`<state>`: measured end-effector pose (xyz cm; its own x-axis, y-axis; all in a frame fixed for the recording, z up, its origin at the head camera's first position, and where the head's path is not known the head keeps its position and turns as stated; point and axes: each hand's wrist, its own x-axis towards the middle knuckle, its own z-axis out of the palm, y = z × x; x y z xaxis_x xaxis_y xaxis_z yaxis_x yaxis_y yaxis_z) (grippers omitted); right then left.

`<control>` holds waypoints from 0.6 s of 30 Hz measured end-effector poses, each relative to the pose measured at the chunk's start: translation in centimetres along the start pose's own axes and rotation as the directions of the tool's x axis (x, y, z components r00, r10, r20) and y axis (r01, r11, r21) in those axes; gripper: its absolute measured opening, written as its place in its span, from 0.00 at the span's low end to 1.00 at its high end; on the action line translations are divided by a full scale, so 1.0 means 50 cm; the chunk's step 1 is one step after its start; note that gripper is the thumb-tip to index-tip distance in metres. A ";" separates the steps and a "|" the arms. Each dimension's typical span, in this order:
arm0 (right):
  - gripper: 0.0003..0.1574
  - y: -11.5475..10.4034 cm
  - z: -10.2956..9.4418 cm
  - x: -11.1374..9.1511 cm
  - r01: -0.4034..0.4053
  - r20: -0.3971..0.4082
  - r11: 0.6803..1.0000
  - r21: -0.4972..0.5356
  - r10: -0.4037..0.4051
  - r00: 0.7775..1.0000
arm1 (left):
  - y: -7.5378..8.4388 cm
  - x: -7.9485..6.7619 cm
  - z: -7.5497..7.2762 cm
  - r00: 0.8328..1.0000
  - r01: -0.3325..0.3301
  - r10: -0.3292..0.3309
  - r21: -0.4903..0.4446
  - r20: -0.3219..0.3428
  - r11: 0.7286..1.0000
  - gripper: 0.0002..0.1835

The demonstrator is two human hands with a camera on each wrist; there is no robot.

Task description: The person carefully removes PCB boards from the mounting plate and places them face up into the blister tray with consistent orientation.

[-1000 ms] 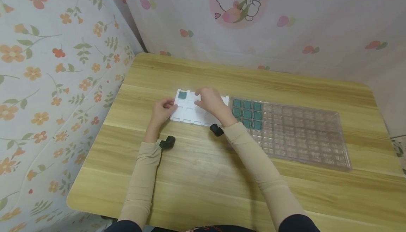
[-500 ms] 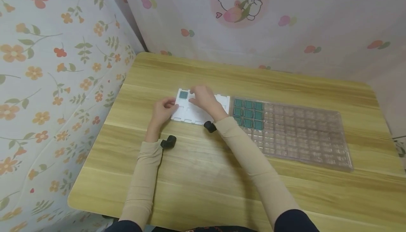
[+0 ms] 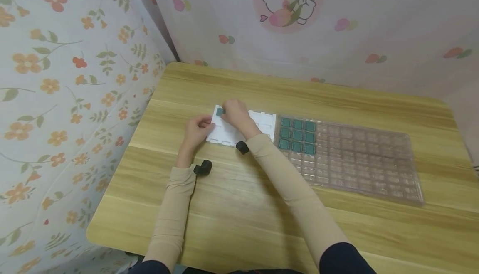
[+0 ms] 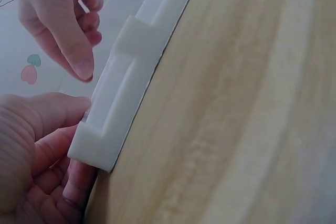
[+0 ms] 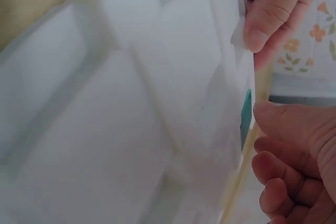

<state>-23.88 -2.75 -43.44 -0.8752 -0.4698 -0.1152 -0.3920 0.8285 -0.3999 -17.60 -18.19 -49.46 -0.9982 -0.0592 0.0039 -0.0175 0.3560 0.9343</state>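
Observation:
My left hand [image 3: 196, 132] grips the left edge of a white compartmented tray [image 3: 262, 118]; in the left wrist view its thumb [image 4: 58, 109] lies on top and its fingers curl beneath. Over the tray's far left part is my right hand [image 3: 236, 112], fingers loosely bent, thumb tip right by a square green chip [image 3: 219, 112]. In the right wrist view that chip [image 5: 246, 116] shows as a thin green sliver beside the thumb, and nothing shows between thumb and fingers. The right hand covers part of the tray.
Right of the white tray lies a long clear plastic tray [image 3: 366, 161] with many small pockets. Several green chips [image 3: 297, 135] sit in its far left pockets. The wooden table [image 3: 232, 207] meets flowered curtains [image 3: 67, 112] at the left and back.
My right hand has moved left across the white tray to the green chip, now partly covering it. The left hand keeps its grip on the tray's edge. The head view has shifted slightly.

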 end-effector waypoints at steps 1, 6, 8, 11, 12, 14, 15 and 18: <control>0.10 0.000 0.002 0.003 0.001 -0.002 1.000 -0.006 -0.001 1.000 | 0.000 0.000 0.001 1.000 -0.005 0.005 0.003 -0.001 1.000 0.14; 0.09 0.000 0.011 0.011 0.006 -0.009 1.000 -0.029 -0.007 1.000 | -0.002 0.002 0.004 1.000 -0.017 0.017 0.023 0.004 1.000 0.14; 0.09 -0.002 0.012 0.012 0.000 -0.011 0.999 -0.037 -0.001 1.000 | -0.002 0.002 0.004 1.000 -0.018 0.017 0.024 0.003 1.000 0.14; 0.10 -0.003 0.014 0.015 -0.021 -0.009 0.999 -0.042 0.021 1.000 | 0.002 0.002 0.003 1.000 -0.022 0.022 0.019 0.001 1.000 0.14; 0.10 -0.003 0.014 0.017 -0.029 -0.009 0.999 -0.043 0.029 1.000 | 0.003 0.001 0.003 1.000 -0.026 0.026 0.024 0.000 0.999 0.14; 0.10 -0.003 0.016 0.019 -0.039 -0.009 0.998 -0.047 0.038 0.999 | 0.004 0.001 0.002 1.000 -0.023 0.023 0.016 -0.001 1.000 0.14; 0.10 -0.003 0.017 0.021 -0.042 -0.006 0.998 -0.045 0.042 0.999 | 0.004 0.001 0.001 1.000 -0.019 0.019 0.018 0.000 1.000 0.14; 0.09 -0.004 0.018 0.024 -0.046 0.000 0.998 -0.030 0.046 0.999 | 0.003 0.001 -0.001 1.000 0.001 -0.001 0.022 0.003 1.000 0.15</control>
<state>-24.61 -3.76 -44.34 -0.8925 -0.4310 -0.1333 -0.3595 0.8579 -0.3671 -17.65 -18.21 -49.30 -0.9984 -0.0567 0.0023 -0.0193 0.3762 0.9264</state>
